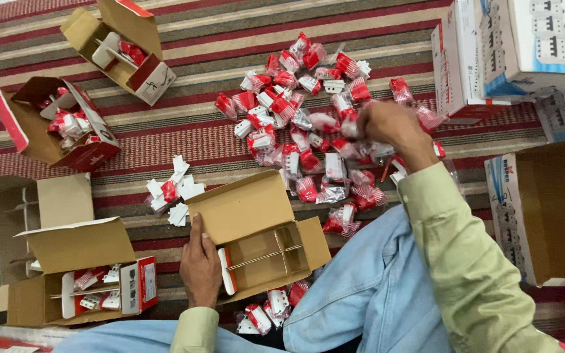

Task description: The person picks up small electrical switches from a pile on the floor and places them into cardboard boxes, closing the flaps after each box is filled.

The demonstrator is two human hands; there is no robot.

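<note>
Cardboard box [256, 232], open and brown, lies on the striped carpet [197, 124] near the person's knees, with thin dividers inside and its lid folded back to the far side. The left hand [201, 265] rests on the left edge of this box, the fingers together and pressed on the cardboard. The right hand [387, 127] is further away, to the right, reaching into a pile of small red and white packets [302, 111] in clear wrap; its fingers are closed on one packet, but how exactly I cannot tell. A few white pieces [174, 189] lie just left of the box. On the left side are three more open boxes [67, 124] with packets inside. On the right stand white cartons [524, 46], well apart from the hands.
</note>
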